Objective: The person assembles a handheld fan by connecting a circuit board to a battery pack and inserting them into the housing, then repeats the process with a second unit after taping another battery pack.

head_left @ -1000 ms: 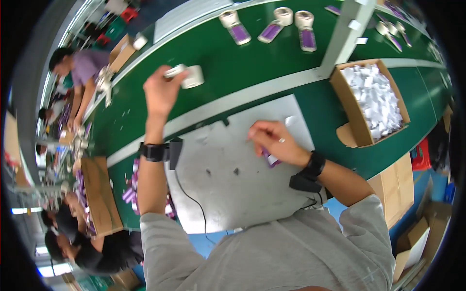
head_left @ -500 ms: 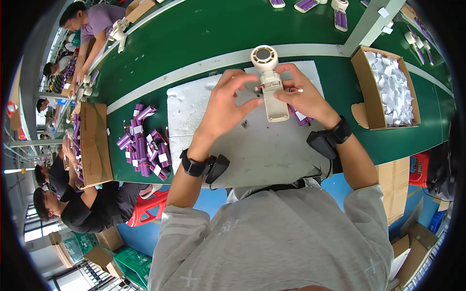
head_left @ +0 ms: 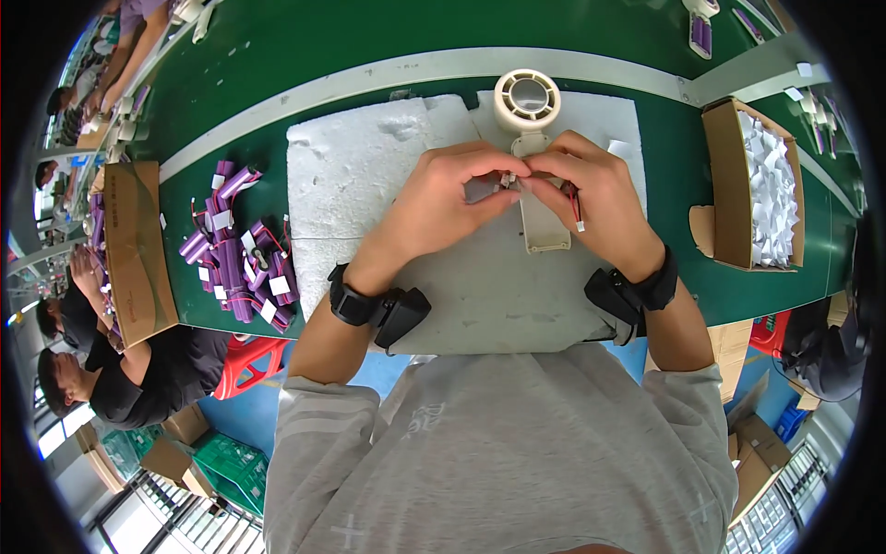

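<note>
A cream handheld fan [head_left: 547, 226] lies on the foam sheet, its round head [head_left: 527, 99] away from me and its long handle toward me. Over the upper handle, my left hand [head_left: 454, 196] pinches a small whitish wire connector [head_left: 507, 181] between thumb and fingers. My right hand [head_left: 591, 189] meets it there, thumb and index finger closed at the same spot. What exactly its fingertips grip is hidden. A red and black wire lead [head_left: 577, 208] with a white plug dangles out of my right hand over the handle's right side.
Left of the white foam sheet [head_left: 332, 166] lies a pile of purple battery packs [head_left: 235, 254]. Cardboard boxes stand at left [head_left: 138, 249] and right [head_left: 724, 185], the right one full of white paper pieces [head_left: 771, 194]. A metal rail [head_left: 388, 78] crosses behind. Co-workers sit at left.
My left hand has closed from spread fingers to a pinch and moved right to meet my right hand. The purple pack that showed under my right hand is out of sight.
</note>
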Demonstrator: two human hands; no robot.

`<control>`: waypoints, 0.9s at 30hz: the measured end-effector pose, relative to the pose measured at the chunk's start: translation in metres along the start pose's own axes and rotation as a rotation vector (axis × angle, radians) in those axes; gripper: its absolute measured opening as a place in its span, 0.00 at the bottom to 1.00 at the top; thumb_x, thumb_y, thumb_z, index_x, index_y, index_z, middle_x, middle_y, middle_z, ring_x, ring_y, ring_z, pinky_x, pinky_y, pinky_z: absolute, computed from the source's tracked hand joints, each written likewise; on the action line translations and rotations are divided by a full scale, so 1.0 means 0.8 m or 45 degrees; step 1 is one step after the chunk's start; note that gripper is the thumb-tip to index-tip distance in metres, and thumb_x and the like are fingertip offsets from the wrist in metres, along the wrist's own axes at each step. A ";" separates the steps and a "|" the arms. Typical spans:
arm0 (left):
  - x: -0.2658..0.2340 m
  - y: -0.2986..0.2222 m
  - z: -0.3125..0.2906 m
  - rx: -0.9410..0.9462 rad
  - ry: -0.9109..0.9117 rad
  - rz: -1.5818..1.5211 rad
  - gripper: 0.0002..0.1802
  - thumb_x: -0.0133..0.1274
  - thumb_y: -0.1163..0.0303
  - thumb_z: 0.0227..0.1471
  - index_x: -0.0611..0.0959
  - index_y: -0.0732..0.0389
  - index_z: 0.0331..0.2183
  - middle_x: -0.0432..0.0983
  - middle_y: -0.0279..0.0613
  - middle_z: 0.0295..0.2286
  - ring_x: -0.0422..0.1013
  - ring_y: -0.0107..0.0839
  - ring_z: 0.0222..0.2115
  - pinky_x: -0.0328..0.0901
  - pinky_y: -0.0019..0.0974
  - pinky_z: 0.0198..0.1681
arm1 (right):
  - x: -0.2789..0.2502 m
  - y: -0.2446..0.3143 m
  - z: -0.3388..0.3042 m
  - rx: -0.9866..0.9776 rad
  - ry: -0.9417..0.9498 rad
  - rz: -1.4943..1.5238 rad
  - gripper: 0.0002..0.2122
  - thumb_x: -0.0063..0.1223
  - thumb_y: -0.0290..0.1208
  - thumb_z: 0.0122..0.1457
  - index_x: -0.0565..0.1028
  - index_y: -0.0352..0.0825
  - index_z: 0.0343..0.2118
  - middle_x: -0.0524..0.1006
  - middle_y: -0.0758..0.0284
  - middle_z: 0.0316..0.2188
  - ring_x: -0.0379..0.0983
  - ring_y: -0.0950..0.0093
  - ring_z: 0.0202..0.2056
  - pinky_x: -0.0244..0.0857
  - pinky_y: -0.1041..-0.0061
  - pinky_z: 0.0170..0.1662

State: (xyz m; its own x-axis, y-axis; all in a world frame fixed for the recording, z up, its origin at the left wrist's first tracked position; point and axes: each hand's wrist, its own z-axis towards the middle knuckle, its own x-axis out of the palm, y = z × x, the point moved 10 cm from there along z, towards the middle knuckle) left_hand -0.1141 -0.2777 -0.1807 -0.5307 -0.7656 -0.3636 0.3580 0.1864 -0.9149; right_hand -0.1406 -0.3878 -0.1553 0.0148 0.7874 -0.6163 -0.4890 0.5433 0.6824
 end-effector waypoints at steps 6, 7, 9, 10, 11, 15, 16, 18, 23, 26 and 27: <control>-0.005 0.010 -0.009 -0.180 0.009 -0.208 0.15 0.57 0.86 0.42 0.82 0.62 0.36 0.77 0.38 0.34 0.74 0.29 0.33 0.69 0.30 0.38 | 0.012 -0.002 -0.002 0.051 0.121 0.023 0.05 0.61 0.20 0.48 0.78 0.31 0.29 0.72 0.66 0.25 0.70 0.73 0.21 0.63 0.78 0.24; -0.008 0.012 -0.009 -0.187 0.001 -0.214 0.15 0.57 0.86 0.42 0.82 0.62 0.36 0.77 0.38 0.34 0.74 0.29 0.33 0.69 0.30 0.38 | 0.015 0.001 -0.001 0.035 0.153 0.000 0.05 0.61 0.20 0.48 0.78 0.31 0.29 0.72 0.66 0.25 0.70 0.72 0.22 0.63 0.77 0.24; -0.009 0.005 -0.007 -0.059 0.095 -0.023 0.15 0.56 0.86 0.41 0.82 0.62 0.35 0.76 0.39 0.33 0.74 0.29 0.32 0.69 0.29 0.37 | 0.019 0.004 -0.002 0.020 0.190 -0.020 0.05 0.61 0.20 0.47 0.78 0.31 0.29 0.72 0.66 0.25 0.70 0.72 0.22 0.63 0.77 0.24; -0.006 0.001 -0.008 0.006 0.143 0.075 0.15 0.56 0.87 0.40 0.83 0.61 0.34 0.76 0.40 0.33 0.74 0.29 0.32 0.69 0.29 0.37 | 0.021 0.004 -0.003 0.016 0.210 -0.045 0.05 0.61 0.20 0.47 0.78 0.31 0.29 0.72 0.65 0.25 0.70 0.71 0.22 0.63 0.77 0.24; -0.006 0.004 -0.009 0.002 0.140 0.072 0.15 0.56 0.87 0.40 0.83 0.61 0.34 0.76 0.40 0.33 0.74 0.29 0.32 0.69 0.29 0.37 | 0.022 0.005 -0.004 0.012 0.228 -0.070 0.05 0.61 0.20 0.47 0.78 0.32 0.28 0.72 0.65 0.25 0.70 0.70 0.22 0.63 0.77 0.24; -0.017 0.003 -0.011 0.071 -0.009 0.192 0.15 0.55 0.88 0.39 0.83 0.62 0.32 0.75 0.41 0.31 0.73 0.29 0.31 0.68 0.28 0.36 | 0.025 0.004 -0.005 0.030 0.249 -0.111 0.05 0.61 0.19 0.46 0.77 0.32 0.28 0.73 0.65 0.24 0.70 0.69 0.22 0.64 0.76 0.24; -0.016 0.004 -0.010 0.019 0.020 0.146 0.15 0.55 0.87 0.40 0.83 0.61 0.33 0.75 0.41 0.30 0.74 0.30 0.31 0.68 0.29 0.35 | 0.025 0.003 -0.005 0.043 0.249 -0.120 0.06 0.60 0.19 0.46 0.77 0.32 0.28 0.73 0.65 0.24 0.70 0.69 0.22 0.64 0.76 0.24; -0.011 0.008 -0.008 -0.083 0.081 0.055 0.16 0.54 0.85 0.40 0.83 0.59 0.34 0.76 0.40 0.29 0.74 0.33 0.30 0.69 0.32 0.33 | 0.023 0.007 -0.002 0.050 0.242 -0.109 0.06 0.60 0.19 0.46 0.77 0.32 0.28 0.73 0.65 0.24 0.71 0.69 0.22 0.64 0.76 0.24; -0.003 0.012 -0.011 -0.100 -0.001 -0.305 0.14 0.56 0.82 0.44 0.82 0.61 0.37 0.77 0.37 0.28 0.74 0.26 0.29 0.69 0.29 0.33 | 0.024 0.009 -0.003 0.005 0.233 -0.072 0.06 0.61 0.21 0.47 0.77 0.32 0.29 0.73 0.65 0.24 0.71 0.68 0.23 0.65 0.75 0.25; 0.006 0.033 -0.014 -0.341 0.012 -0.476 0.13 0.57 0.79 0.47 0.80 0.64 0.38 0.77 0.37 0.28 0.73 0.22 0.29 0.69 0.26 0.34 | 0.024 0.007 -0.003 -0.014 0.226 -0.055 0.07 0.62 0.22 0.47 0.77 0.32 0.30 0.73 0.65 0.25 0.71 0.68 0.23 0.65 0.75 0.25; 0.005 0.033 -0.013 -0.342 0.014 -0.477 0.13 0.57 0.79 0.47 0.80 0.64 0.38 0.77 0.37 0.28 0.73 0.22 0.29 0.69 0.26 0.34 | 0.024 0.006 -0.003 -0.015 0.222 -0.038 0.07 0.62 0.22 0.47 0.77 0.32 0.30 0.74 0.65 0.25 0.72 0.68 0.23 0.65 0.75 0.25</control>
State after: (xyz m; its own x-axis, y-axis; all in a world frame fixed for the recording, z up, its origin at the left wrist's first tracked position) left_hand -0.1152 -0.2693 -0.2080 -0.5940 -0.8045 0.0002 -0.0707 0.0520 -0.9961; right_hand -0.1446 -0.3710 -0.1644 -0.1218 0.7082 -0.6955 -0.5007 0.5612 0.6591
